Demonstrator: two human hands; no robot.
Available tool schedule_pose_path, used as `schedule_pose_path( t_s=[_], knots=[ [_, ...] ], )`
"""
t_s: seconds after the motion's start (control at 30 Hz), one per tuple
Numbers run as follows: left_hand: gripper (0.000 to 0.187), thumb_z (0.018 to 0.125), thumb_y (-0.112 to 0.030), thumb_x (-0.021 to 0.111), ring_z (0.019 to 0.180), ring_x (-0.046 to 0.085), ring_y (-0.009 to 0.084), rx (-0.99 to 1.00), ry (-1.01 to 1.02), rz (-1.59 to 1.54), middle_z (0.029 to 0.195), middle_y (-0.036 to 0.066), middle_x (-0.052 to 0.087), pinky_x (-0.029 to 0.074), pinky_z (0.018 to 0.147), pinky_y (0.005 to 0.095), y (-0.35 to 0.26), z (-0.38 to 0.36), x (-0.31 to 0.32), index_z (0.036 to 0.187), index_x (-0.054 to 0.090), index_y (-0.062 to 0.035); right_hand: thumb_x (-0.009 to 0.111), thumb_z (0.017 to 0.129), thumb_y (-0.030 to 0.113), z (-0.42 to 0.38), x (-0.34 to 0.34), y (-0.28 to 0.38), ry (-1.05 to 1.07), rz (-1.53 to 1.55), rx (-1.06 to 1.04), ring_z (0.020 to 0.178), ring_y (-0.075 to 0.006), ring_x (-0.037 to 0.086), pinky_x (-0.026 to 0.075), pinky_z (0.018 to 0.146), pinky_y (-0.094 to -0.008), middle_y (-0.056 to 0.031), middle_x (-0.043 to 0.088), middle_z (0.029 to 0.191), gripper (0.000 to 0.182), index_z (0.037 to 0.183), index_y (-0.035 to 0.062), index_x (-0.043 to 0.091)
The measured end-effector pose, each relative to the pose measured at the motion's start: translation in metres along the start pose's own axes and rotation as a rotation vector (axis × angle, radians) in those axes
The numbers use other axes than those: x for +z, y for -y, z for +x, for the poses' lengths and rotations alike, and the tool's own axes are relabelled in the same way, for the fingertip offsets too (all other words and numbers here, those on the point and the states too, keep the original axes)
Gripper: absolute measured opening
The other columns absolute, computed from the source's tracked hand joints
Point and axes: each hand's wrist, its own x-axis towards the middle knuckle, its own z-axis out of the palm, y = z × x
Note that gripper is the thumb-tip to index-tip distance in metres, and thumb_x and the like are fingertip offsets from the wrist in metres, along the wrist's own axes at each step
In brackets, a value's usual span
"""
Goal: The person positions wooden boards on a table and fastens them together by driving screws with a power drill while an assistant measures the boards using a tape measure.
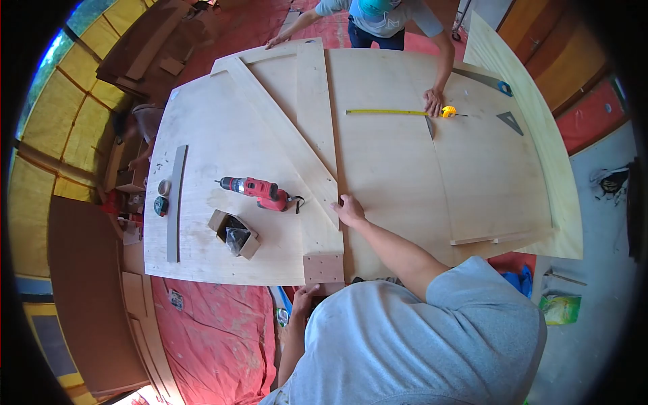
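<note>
My right hand [349,210] grips the edge of a pale wooden plank [316,115], by the lower end of a diagonal wooden batten [283,138]. At the near edge of the large plywood panel [196,216], my left hand [305,298] has its fingers closed against a small wooden block [324,268]; part of that hand is hidden below the edge. Left of my right hand lies a red cordless drill [256,189] on its side. An open cardboard box [233,234] with a dark plastic bag inside sits nearer to me.
Across the panel, a co-worker's hand [433,101] rests by an extended yellow tape measure [385,111]. A handsaw [482,81] and a set square [511,123] lie at the right. A grey strip [177,202] and small round items lie left. Red sheeting [209,337] covers the floor.
</note>
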Motion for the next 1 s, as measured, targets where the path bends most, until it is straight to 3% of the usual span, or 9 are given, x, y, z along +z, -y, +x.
schedule_pose_path(
  t_s=[0.03, 0.1, 0.13, 0.2, 0.23, 0.3, 0.43, 0.6, 1.0],
  knots=[
    [0.038, 0.098, -0.023, 0.077, 0.094, 0.076, 0.0269, 0.002, -0.002, 0.001, 0.111, 0.016, 0.076, 0.063, 0.087, 0.0403, -0.003, -0.003, 0.002, 0.121, 0.07, 0.0057, 0.072, 0.094, 0.046, 0.0, 0.002, 0.0, 0.0, 0.001, -0.002, 0.13, -0.0409, 0.061, 0.05, 0.11, -0.0465, -0.0279, 0.064, 0.139, 0.07, 0.14, -0.0051, 0.06],
    [0.037, 0.098, -0.026, 0.077, 0.1, 0.073, 0.0223, -0.032, -0.02, 0.064, 0.113, 0.011, 0.076, 0.057, 0.094, 0.0384, -0.012, -0.011, 0.007, 0.121, 0.071, 0.0034, 0.074, 0.092, 0.048, 0.001, 0.01, 0.0, -0.121, 0.009, -0.031, 0.136, -0.0424, 0.057, 0.05, 0.112, -0.0463, -0.0283, 0.052, 0.154, 0.087, 0.157, -0.0004, 0.042],
    [0.037, 0.098, -0.026, 0.077, 0.1, 0.073, 0.0223, -0.029, -0.023, 0.066, 0.113, 0.011, 0.076, 0.057, 0.094, 0.0384, -0.013, -0.01, 0.008, 0.121, 0.071, 0.0034, 0.074, 0.092, 0.048, 0.003, 0.012, 0.001, -0.121, 0.012, -0.034, 0.136, -0.0424, 0.057, 0.05, 0.112, -0.0463, -0.0283, 0.052, 0.154, 0.087, 0.157, -0.0004, 0.042],
    [0.038, 0.098, -0.024, 0.077, 0.095, 0.076, 0.0257, 0.004, 0.036, 0.043, 0.111, 0.015, 0.076, 0.061, 0.09, 0.0387, 0.001, 0.001, 0.002, 0.118, 0.071, 0.008, 0.078, 0.088, 0.052, -0.006, 0.003, 0.022, -0.114, -0.095, -0.029, 0.141, -0.0435, 0.053, 0.049, 0.113, -0.0472, -0.0288, 0.038, 0.164, 0.111, 0.168, 0.0058, 0.016],
    [0.038, 0.098, -0.024, 0.077, 0.095, 0.076, 0.0257, 0.004, 0.034, 0.047, 0.111, 0.015, 0.076, 0.061, 0.09, 0.0387, 0.008, 0.009, 0.0, 0.118, 0.071, 0.008, 0.078, 0.088, 0.052, -0.005, 0.001, 0.03, -0.114, -0.091, -0.029, 0.141, -0.0435, 0.053, 0.049, 0.113, -0.0472, -0.0288, 0.038, 0.164, 0.111, 0.168, 0.0058, 0.016],
    [0.037, 0.098, -0.023, 0.077, 0.096, 0.075, 0.0249, -0.021, 0.069, -0.009, 0.111, 0.015, 0.076, 0.061, 0.09, 0.0375, 0.024, 0.02, 0.0, 0.116, 0.072, 0.0082, 0.081, 0.084, 0.055, -0.001, -0.002, 0.041, -0.099, -0.193, -0.04, 0.144, -0.0461, 0.049, 0.049, 0.114, -0.0493, -0.0298, 0.029, 0.168, 0.125, 0.17, 0.0096, 0.002],
    [0.034, 0.099, -0.024, 0.077, 0.094, 0.075, 0.0225, 0.025, 0.024, 0.008, 0.11, 0.013, 0.077, 0.06, 0.09, 0.0363, 0.027, 0.015, 0.014, 0.116, 0.074, 0.0053, 0.083, 0.083, 0.056, -0.01, -0.01, 0.055, -0.039, -0.285, 0.058, 0.147, -0.0474, 0.045, 0.047, 0.115, -0.051, -0.0303, 0.027, 0.168, 0.13, 0.17, 0.0082, -0.001],
    [0.034, 0.099, -0.026, 0.077, 0.088, 0.074, 0.02, 0.006, 0.06, 0.011, 0.103, 0.012, 0.078, 0.061, 0.084, 0.0349, 0.027, 0.016, 0.02, 0.111, 0.076, 0.0055, 0.081, 0.085, 0.056, -0.009, -0.006, 0.039, -0.051, -0.276, 0.033, 0.148, -0.0485, 0.043, 0.048, 0.114, -0.0517, -0.0315, 0.02, 0.17, 0.128, 0.169, 0.0064, -0.001],
    [0.037, 0.098, -0.03, 0.077, 0.091, 0.073, 0.018, 0.042, 0.032, 0.129, 0.104, 0.01, 0.079, 0.059, 0.085, 0.0339, 0.046, 0.028, 0.028, 0.113, 0.077, 0.0046, 0.079, 0.086, 0.059, -0.002, -0.006, 0.015, -0.122, -0.348, -0.027, 0.15, -0.0471, 0.04, 0.048, 0.114, -0.0505, -0.031, 0.022, 0.17, 0.126, 0.169, 0.005, 0.001]
  ],
)
